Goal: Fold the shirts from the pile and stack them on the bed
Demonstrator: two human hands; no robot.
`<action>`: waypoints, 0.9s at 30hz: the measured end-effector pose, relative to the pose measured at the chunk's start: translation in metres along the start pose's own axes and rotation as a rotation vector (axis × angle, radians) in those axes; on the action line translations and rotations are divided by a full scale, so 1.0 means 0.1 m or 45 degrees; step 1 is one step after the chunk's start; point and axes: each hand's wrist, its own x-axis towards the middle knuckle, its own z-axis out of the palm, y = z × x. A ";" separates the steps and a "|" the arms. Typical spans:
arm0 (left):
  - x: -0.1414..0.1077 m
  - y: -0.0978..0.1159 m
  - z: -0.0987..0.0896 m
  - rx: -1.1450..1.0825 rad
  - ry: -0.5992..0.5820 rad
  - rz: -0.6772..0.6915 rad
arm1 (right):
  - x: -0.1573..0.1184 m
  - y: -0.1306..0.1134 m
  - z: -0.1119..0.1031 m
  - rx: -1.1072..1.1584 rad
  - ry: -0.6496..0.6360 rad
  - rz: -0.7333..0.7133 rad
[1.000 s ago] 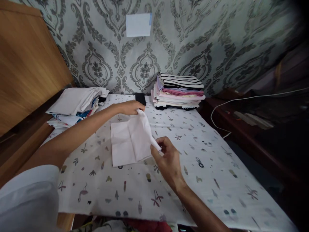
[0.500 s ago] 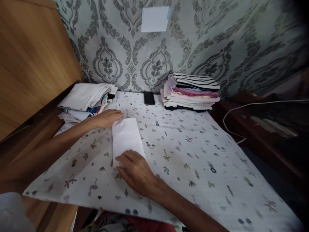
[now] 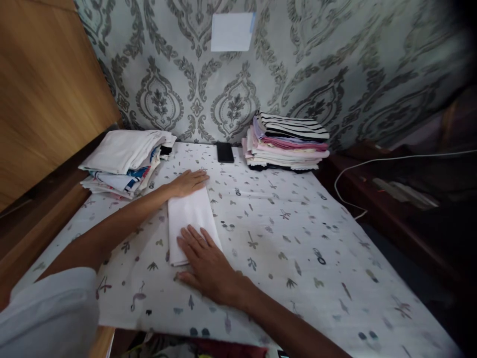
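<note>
A white cloth [image 3: 190, 211], folded into a narrow rectangle, lies flat on the patterned white sheet [image 3: 268, 248] that covers the table. My left hand [image 3: 189, 183] rests palm down across its far end, fingers stretched to the right. On the near end lies my right hand [image 3: 208, 266], fingers spread over the cloth and thumb out on the sheet. Neither hand grips the cloth. What kind of garment or cloth it is cannot be made out from its folds.
Folded clothes [image 3: 122, 154] are stacked at the back left, beside a wooden cabinet [image 3: 52, 99]. Another stack of folded clothes [image 3: 286, 144], striped on top, stands at the back right. Between them lies a dark phone-like object [image 3: 225, 152]. A white cable [image 3: 339, 184] hangs at the right.
My left hand has slid right, onto the cloth's far end, and flattened. The fingers of my right hand have gone from curled at the near edge to spread flat on the cloth.
</note>
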 end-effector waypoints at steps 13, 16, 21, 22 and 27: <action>-0.04 0.26 -0.33 -0.204 -0.330 0.403 | 0.07 0.31 -0.14 0.008 0.310 0.806; 0.01 0.29 -0.55 -0.088 -0.419 0.236 | 0.08 0.29 -0.25 0.408 0.406 0.850; -0.13 0.22 -0.74 -0.433 -0.489 -0.142 | 0.04 0.44 -0.50 1.330 0.762 1.053; -0.19 0.24 -0.70 -0.653 -0.432 -0.231 | 0.02 0.50 -0.55 1.496 0.858 1.080; -0.47 0.64 -0.17 -1.720 0.093 -0.578 | -0.23 0.70 -0.63 1.099 0.991 0.880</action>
